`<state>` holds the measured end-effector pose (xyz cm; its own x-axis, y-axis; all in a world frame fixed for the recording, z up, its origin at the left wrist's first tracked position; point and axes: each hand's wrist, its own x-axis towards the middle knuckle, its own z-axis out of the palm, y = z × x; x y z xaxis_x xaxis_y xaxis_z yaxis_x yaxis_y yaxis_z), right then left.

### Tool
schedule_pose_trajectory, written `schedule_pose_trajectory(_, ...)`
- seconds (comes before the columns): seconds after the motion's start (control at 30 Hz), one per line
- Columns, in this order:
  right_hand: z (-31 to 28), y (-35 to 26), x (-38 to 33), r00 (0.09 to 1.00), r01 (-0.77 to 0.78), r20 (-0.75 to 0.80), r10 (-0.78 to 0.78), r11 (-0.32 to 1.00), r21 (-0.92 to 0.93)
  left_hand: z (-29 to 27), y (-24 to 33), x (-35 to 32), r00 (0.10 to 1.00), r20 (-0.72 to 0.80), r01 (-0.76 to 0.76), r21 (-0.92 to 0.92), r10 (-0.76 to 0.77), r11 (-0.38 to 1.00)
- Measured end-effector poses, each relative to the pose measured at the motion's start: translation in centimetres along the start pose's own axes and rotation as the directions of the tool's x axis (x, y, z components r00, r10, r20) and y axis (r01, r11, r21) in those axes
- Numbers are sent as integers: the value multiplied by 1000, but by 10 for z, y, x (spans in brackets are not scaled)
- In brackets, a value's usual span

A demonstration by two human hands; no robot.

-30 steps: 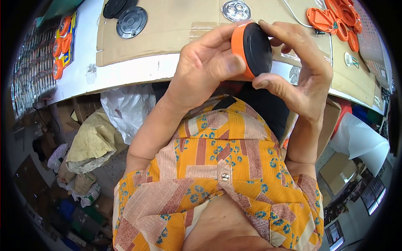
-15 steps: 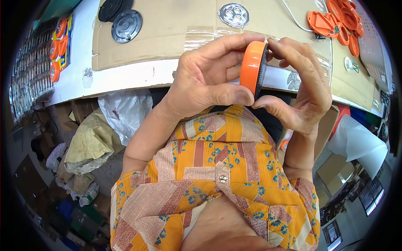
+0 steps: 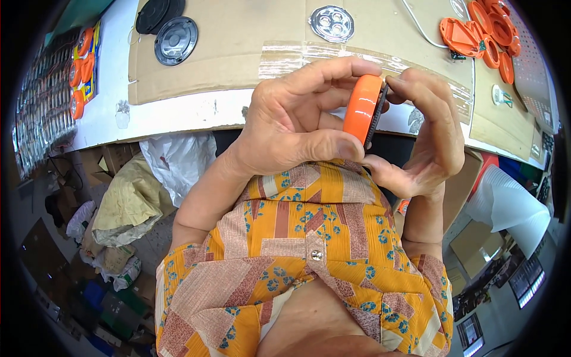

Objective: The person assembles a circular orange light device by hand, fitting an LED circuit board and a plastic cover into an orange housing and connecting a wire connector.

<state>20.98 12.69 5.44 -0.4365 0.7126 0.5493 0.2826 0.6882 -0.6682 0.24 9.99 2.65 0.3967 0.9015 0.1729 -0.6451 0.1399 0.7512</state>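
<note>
My left hand (image 3: 286,128) is closed around a shallow round orange housing (image 3: 360,110), thumb at its near edge and fingers along the far edge. A black round cover (image 3: 376,116) with a ribbed rim lies against the housing's right side, tilted so that a narrow gap shows at the far end. My right hand (image 3: 433,134) grips this cover by its edge, fingertips at the far end and thumb at the near end. Both parts stand on edge above the table's front edge, so the housing's inside is hidden.
Black discs (image 3: 176,41) and a round silver three-lens lamp plate (image 3: 331,24) lie on the cardboard sheet (image 3: 220,53). Orange housings (image 3: 461,37) pile up at the far right beside a white cable (image 3: 419,24). Several silvery wrapped items (image 3: 44,101) are at the left.
The housing and cover have come slightly nearer to me. The cover has tilted, its far end now standing off the orange housing. Both hands keep their hold.
</note>
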Motion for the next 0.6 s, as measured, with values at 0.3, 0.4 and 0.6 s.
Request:
schedule_pose_trajectory(0.3, 0, 8, -2, 998, 59, 13, -59, 998, -4, 3, 0, 0, 996, -80, 25, -15, -27, 1000)
schedule_pose_trajectory(0.4, -1, 4, 4, 997, 75, 26, -75, 997, -5, 1, 2, -2, 999, -25, 35, -41, -36, 999)
schedule_pose_trajectory(0.6, 3, 10, -5, 997, -51, 58, 45, 994, 98, -1, -8, -9, 995, -32, -83, 198, 91, 977)
